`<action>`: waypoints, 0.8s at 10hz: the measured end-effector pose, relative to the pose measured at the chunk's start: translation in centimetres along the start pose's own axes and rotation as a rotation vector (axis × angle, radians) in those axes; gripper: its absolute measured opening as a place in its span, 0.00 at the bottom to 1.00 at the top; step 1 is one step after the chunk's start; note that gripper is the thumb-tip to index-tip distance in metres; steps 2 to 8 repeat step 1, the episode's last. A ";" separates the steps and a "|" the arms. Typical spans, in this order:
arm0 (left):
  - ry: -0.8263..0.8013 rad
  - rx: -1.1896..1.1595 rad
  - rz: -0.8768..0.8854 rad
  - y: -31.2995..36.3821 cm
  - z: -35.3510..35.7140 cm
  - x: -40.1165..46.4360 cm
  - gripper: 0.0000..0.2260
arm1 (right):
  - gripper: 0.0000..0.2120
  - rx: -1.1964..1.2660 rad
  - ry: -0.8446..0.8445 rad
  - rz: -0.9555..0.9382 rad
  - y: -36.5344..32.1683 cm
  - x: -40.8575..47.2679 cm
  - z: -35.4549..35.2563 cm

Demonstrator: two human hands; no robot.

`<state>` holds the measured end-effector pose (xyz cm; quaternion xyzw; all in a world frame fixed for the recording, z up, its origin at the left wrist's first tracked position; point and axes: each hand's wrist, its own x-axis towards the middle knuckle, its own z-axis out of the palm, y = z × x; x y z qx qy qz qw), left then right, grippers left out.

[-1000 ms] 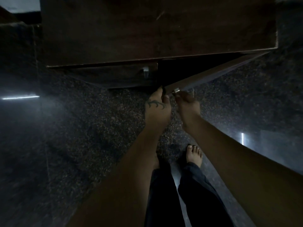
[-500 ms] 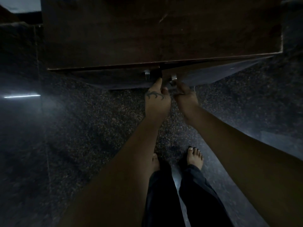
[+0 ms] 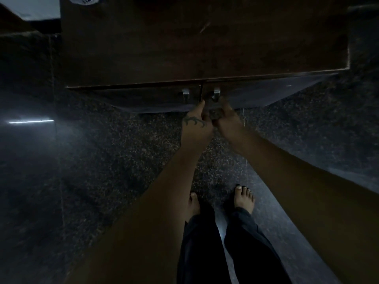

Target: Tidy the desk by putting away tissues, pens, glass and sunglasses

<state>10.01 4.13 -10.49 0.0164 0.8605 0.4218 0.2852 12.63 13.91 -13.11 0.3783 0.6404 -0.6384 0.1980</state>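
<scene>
Both hands reach the dark cabinet (image 3: 205,48): left hand (image 3: 196,121) at the door seam, right hand (image 3: 228,117) below a metal handle (image 3: 216,94); fingers' grip unclear in dim light. No tissues, pens, glass or sunglasses visible.

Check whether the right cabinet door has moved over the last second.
Yes. The right cabinet door has swung shut: it stood angled out from the cabinet top and now lies nearly flush with the left door.

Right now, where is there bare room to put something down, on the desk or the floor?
The desk top looks bare across its middle, though it is dark. The floor left of the left arm is open. It is crowded at the door handles, where the left hand and right hand meet, and around the feet.
</scene>
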 end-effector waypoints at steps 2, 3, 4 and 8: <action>0.010 -0.029 -0.027 -0.4 -0.2 -0.5 0.19 | 0.34 -0.038 0.009 0.016 0.4 -0.3 0.1; 0.010 -0.029 -0.027 -0.4 -0.2 -0.5 0.19 | 0.34 -0.038 0.009 0.016 0.4 -0.3 0.1; 0.010 -0.029 -0.027 -0.4 -0.2 -0.5 0.19 | 0.34 -0.038 0.009 0.016 0.4 -0.3 0.1; 0.010 -0.029 -0.027 -0.4 -0.2 -0.5 0.19 | 0.34 -0.038 0.009 0.016 0.4 -0.3 0.1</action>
